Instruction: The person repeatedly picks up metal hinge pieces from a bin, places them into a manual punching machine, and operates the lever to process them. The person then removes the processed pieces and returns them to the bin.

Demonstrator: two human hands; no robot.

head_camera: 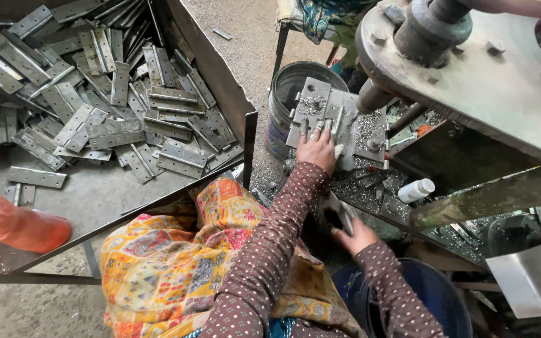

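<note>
Two hands work: left hand (316, 149) fingers spread flat on the grey fixture plate (336, 116), right hand (353, 238) fingers gripping a flat metal hinge (336, 213)

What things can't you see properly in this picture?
- Head view: the part under the left hand on the metal plate; the fingers cover it.
- The piece in the right hand: mostly wrapped by the hand.
- The blue bucket: its inside is blocked by the sleeve.
</note>
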